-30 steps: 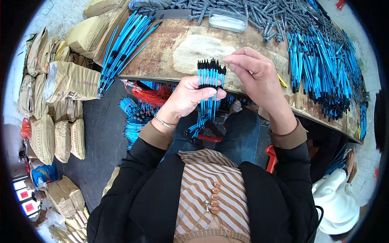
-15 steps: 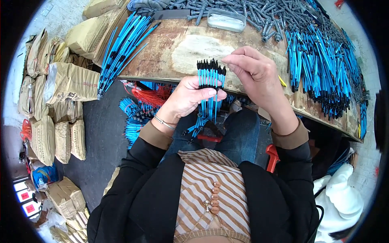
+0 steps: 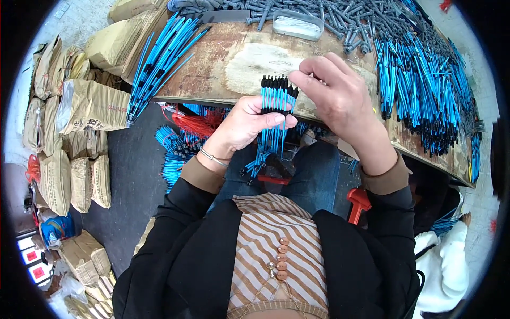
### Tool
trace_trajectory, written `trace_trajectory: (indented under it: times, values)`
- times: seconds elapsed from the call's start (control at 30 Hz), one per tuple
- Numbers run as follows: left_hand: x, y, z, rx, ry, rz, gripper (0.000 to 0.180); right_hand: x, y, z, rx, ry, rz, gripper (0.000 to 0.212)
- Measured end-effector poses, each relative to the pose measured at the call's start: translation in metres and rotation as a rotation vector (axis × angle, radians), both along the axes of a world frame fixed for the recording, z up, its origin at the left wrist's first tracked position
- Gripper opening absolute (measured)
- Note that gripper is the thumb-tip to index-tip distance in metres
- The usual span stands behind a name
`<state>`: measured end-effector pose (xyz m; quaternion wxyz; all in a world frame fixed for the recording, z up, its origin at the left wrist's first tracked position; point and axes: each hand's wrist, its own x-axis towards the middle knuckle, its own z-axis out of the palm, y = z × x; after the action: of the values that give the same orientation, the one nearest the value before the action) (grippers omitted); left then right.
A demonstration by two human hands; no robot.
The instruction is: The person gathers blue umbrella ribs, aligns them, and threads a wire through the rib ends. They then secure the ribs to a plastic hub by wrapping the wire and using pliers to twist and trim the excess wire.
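Note:
My left hand (image 3: 249, 119) is closed around a bunch of thin blue rods (image 3: 276, 99) with black tips. The rods stand upright in a row, and their lower ends hang below my fist over my lap. My right hand (image 3: 340, 95) is up beside the black tips, to their right. Its thumb and forefinger are pressed together close to the bunch, and the other fingers curl in. What lies in that pinch is too small and hidden to name. Both hands are over the near edge of the wooden table (image 3: 212, 69).
On the table's right lies a big pile of blue rods (image 3: 414, 90); grey plastic parts (image 3: 350, 26) and a clear tray (image 3: 297, 25) sit at the back. More blue rods (image 3: 164, 58) overhang at left, by paper sacks (image 3: 98, 106). A person's white sleeve (image 3: 451, 260) shows lower right.
My right hand has turned and its fingers have curled in more, still beside the tips. My left hand keeps its hold on the blue rods. The white sleeve at lower right has shifted.

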<state>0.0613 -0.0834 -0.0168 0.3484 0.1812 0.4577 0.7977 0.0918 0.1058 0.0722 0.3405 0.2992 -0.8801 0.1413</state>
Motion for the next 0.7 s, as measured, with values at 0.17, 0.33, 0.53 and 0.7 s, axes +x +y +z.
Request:
trace_trajectory:
  times: [0.17, 0.33, 0.53, 0.7]
  values:
    - [0.0, -0.001, 0.002, -0.037, 0.006, 0.014, 0.025, 0.005, -0.004, 0.007, 0.081, -0.044, -0.042, 0.023]
    - [0.001, 0.0, 0.003, -0.051, 0.015, 0.021, 0.025, 0.009, -0.01, 0.002, -0.013, -0.068, -0.056, 0.024]
    - [0.001, 0.0, 0.002, -0.072, 0.031, 0.018, 0.025, 0.011, -0.01, -0.003, -0.144, -0.169, -0.05, 0.022]
    - [-0.001, 0.0, 0.001, -0.073, 0.052, -0.005, 0.025, 0.004, -0.003, -0.007, -0.228, -0.198, 0.024, 0.02]
